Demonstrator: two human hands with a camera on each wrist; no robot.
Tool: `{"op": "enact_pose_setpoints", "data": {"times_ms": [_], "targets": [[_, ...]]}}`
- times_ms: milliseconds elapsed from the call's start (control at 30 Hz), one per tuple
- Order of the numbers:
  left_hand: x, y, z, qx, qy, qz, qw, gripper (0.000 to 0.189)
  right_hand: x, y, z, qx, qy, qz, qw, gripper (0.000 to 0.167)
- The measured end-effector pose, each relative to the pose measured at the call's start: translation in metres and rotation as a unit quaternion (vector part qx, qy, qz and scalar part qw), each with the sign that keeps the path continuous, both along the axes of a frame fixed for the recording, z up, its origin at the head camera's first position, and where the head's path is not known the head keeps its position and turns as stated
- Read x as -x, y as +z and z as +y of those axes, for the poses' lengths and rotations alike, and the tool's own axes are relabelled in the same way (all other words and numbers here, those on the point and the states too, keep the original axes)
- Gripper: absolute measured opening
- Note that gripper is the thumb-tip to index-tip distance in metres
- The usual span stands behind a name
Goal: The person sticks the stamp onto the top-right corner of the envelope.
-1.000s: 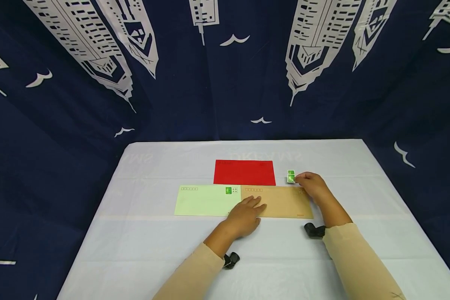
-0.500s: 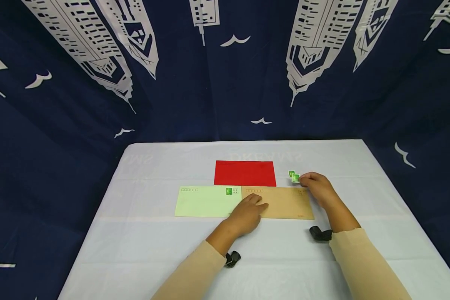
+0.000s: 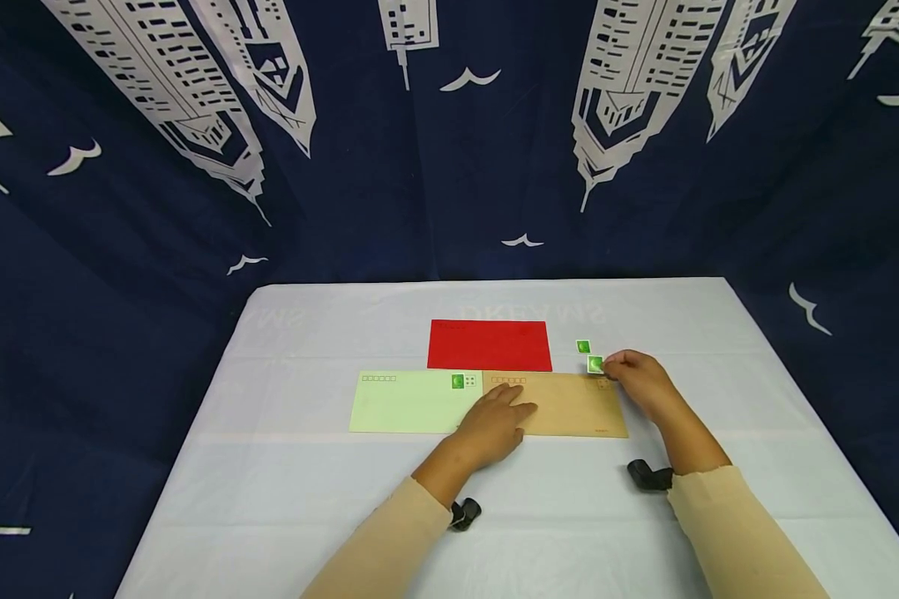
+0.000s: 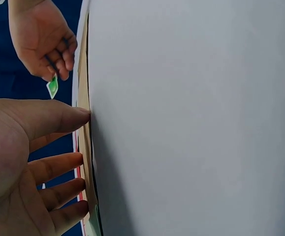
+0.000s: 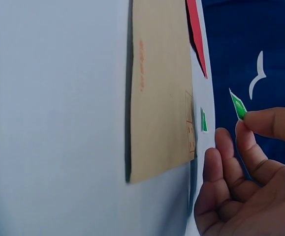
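Note:
Between thumb and forefinger my right hand pinches a small green postage stamp, held near the top right corner of a brown envelope. In the right wrist view that stamp stands tilted and off the table. A second green stamp lies on the cloth just behind. My left hand rests with spread fingers on the brown envelope's left part, as the left wrist view also shows its fingertips on the paper. Printed boxes mark the brown envelope's right end.
A pale green envelope with a green stamp at its upper right lies left of the brown one. Behind them is a red envelope. White cloth covers the table, and a dark blue printed curtain hangs behind.
My right hand has drawn the top stamp right and toward me, off the other stamp, which stays on the cloth. The left hand has shifted only slightly on the brown envelope.

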State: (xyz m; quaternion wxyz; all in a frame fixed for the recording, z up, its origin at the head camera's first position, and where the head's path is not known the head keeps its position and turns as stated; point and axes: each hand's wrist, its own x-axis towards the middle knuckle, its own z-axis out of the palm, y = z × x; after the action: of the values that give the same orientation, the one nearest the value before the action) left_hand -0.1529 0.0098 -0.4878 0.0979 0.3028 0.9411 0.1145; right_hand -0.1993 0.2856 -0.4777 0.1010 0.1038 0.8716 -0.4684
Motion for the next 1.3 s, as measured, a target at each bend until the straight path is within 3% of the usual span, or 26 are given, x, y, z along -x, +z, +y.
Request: {"op": "enact_pose_setpoints", "data": {"times_ms": [467, 1300], "targets": [[0.0014, -0.0007, 0.0002, -0.005, -0.008, -0.005, 0.9999, 0.046, -0.0039, 0.0008, 0.0023, -0.041, 0.028, -0.039, 0.9980, 0.036], [-0.0008, 0.0028, -0.0018, -0.005, -0.011, -0.029, 0.9995, 0.048, -0.0073, -0.0040, 0.0004, -0.086, 0.047, -0.020, 0.9950, 0.032]]}}
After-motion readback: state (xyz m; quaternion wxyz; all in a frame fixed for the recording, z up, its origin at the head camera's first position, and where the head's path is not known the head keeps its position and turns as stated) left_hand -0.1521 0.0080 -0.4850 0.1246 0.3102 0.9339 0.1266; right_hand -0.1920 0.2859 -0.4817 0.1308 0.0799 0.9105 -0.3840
